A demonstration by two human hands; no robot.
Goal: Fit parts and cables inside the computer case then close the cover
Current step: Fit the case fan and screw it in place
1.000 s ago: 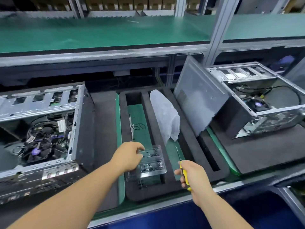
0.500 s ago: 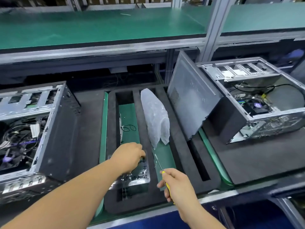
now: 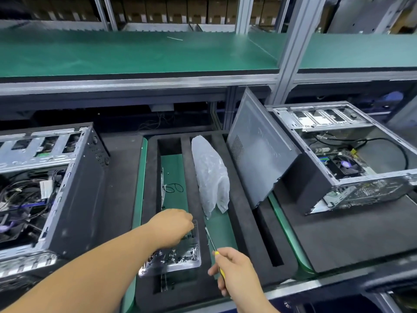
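A clear plastic tray of screws (image 3: 180, 258) lies in the left slot of the black foam insert (image 3: 243, 222). My left hand (image 3: 173, 227) hovers over the tray's far end with its fingers bent down into it; the fingertips are hidden. My right hand (image 3: 234, 269) grips a yellow-handled screwdriver (image 3: 209, 237), its shaft pointing up and left beside the tray. An open computer case (image 3: 74, 188) full of cables lies at the left. A second open case (image 3: 352, 159) lies at the right, and a grey side cover (image 3: 257, 150) leans against it.
A crumpled clear plastic bag (image 3: 209, 175) stands in the foam's middle slot. A black wire loop (image 3: 174, 188) lies on the green mat in the left slot. A green shelf (image 3: 135, 53) overhangs the bench at the back. The bench's metal edge (image 3: 293, 288) runs along the front.
My left hand has shifted from the screw tray's edge to over its far compartment. The tray has settled lower in the foam slot. The right hand keeps its hold on the screwdriver.
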